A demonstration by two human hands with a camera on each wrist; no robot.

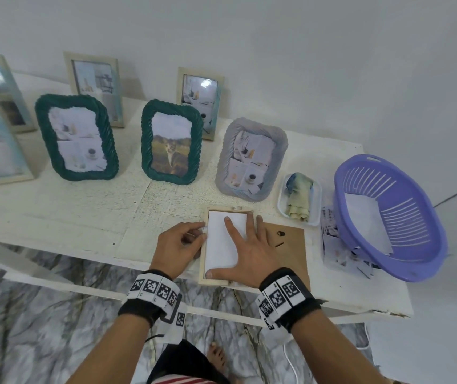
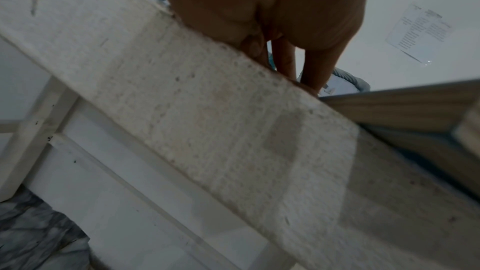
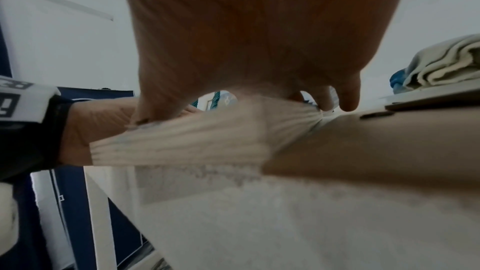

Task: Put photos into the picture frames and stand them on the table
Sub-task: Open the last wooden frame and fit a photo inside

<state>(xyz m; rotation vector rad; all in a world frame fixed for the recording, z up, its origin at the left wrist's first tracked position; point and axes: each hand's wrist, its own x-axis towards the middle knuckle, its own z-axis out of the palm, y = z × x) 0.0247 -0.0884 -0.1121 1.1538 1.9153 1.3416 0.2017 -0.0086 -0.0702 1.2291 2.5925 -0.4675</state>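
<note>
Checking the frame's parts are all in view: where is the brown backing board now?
In the head view, the brown backing board lies flat on the table, right of the frame, partly under the right hand.

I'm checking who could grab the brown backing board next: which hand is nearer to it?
Right. The right hand lies flat on the white photo back in the frame, right beside the backing board; the left hand is at the frame's far left edge.
</note>
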